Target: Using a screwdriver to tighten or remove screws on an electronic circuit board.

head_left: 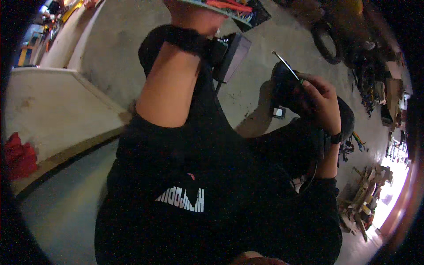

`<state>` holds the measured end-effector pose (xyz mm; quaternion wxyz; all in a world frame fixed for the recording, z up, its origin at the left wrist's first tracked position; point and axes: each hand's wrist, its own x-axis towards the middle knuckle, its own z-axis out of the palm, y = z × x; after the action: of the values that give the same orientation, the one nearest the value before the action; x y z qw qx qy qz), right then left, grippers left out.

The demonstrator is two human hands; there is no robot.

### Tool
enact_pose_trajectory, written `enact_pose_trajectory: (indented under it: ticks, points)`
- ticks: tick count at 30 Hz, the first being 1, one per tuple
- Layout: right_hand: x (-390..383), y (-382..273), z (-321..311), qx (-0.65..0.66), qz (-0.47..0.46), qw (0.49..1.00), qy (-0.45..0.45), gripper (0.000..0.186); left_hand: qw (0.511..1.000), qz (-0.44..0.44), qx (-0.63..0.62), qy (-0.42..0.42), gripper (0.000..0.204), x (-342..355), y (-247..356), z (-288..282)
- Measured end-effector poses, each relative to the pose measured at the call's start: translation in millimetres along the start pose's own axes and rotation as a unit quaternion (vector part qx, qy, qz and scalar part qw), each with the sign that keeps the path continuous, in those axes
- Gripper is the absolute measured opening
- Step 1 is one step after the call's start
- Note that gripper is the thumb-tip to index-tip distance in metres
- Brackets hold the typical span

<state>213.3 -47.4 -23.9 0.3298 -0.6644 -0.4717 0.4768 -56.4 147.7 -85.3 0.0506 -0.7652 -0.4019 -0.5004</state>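
At the top edge, my left hand (194,18) is raised beside a green circuit board (216,6) with red and other thin wires, and appears to hold it. Its fingers are partly cut off by the frame. A black flat piece (258,15) lies close to the board. My right hand (324,99) is closed around the green handle of a screwdriver (287,65), whose metal shaft points up and to the left over the floor. Below my left wrist shows a grey box-shaped thing (237,57) with a dark edge.
A black tyre (327,42) lies at the upper right. Coloured wires (358,141) and wood scraps (364,198) are at the right, near a bright opening. A pale ledge (53,90) with red cloth (20,157) runs along the left. A small square thing (278,112) is near my leg.
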Motion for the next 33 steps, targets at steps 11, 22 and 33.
enact_pose_trajectory:
  ticks: [11,22,33]
  points:
    - [42,86,36,-0.117,0.094,0.977,-0.151,0.029,0.999,-0.036,-0.012,-0.028,0.039,-10,-12,-24]
    - [115,264,91,-0.168,0.181,0.944,-0.219,0.03,0.998,-0.041,-0.022,-0.043,0.039,-17,-8,-30]
    - [148,350,113,-0.23,0.196,0.926,-0.227,0.032,0.997,-0.043,-0.036,-0.054,0.039,-13,-7,-28]
